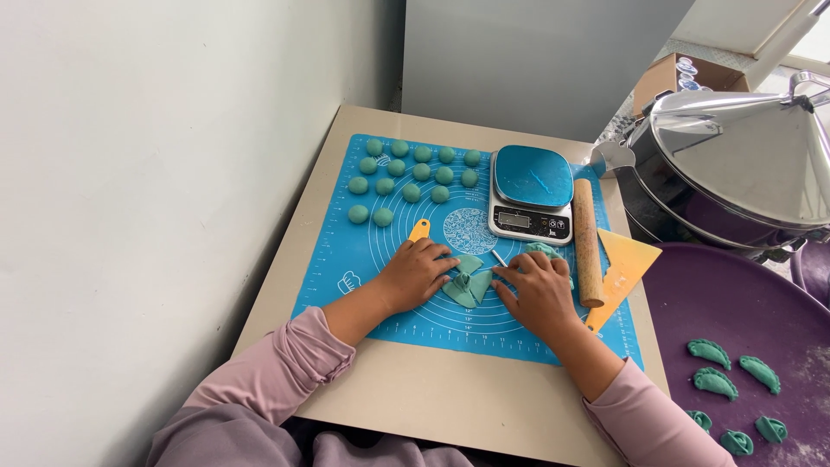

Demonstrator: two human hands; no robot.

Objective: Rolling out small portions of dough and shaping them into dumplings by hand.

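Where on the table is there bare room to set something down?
Bare patches: the table strip between the blue mat and the person, and the mat corner below the dough balls. Crowded: around the left hand, right hand, folded dough, scale, rolling pin.

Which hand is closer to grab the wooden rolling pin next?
The right hand, most likely. The wooden rolling pin lies just beside it, on the mat's right side. The left hand rests on the far side of the green dough piece.

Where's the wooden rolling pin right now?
In the head view, the wooden rolling pin lies on the right of the blue mat, between the kitchen scale and the yellow scraper, beside the right hand.
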